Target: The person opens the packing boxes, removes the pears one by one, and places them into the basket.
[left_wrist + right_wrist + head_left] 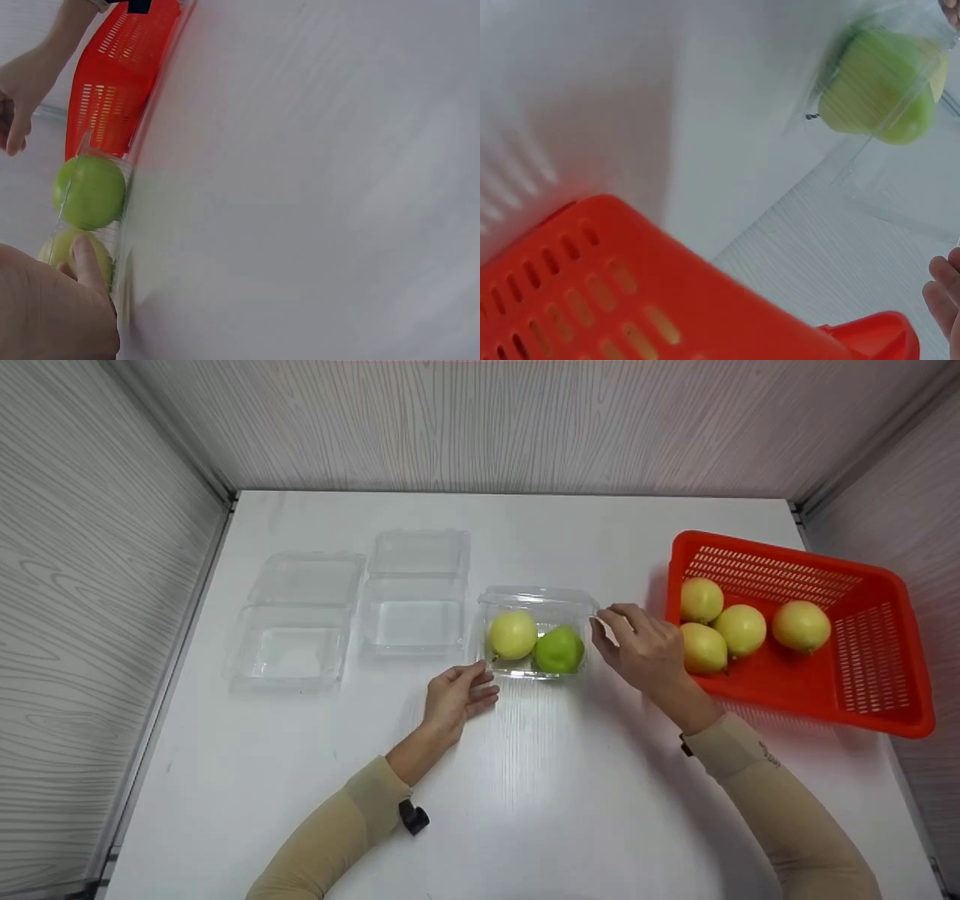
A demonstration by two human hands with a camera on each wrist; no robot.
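A clear plastic clamshell box (pixel 525 676) stands mid-table, holding a round yellow fruit (pixel 512 634) on its left and a green fruit (pixel 559 649) on its right. Its see-through lid (pixel 537 595) is raised at the far side. My left hand (pixel 454 699) pinches the near left corner of the box between thumb and fingers. In the left wrist view the left thumb (pixel 87 261) overlaps the yellow fruit. At the lid's right corner, my right hand (pixel 637 649) has its thumb and fingertips bent around the edge.
Just right of the right hand, a red slotted plastic basket (pixel 780 679) holds several yellow fruits (pixel 740 630). Two clear clamshell boxes lie open to the left, one at the far left (pixel 292 619) and another (pixel 416 591) nearer the middle. Wood-grain panels (pixel 480 427) enclose the white table.
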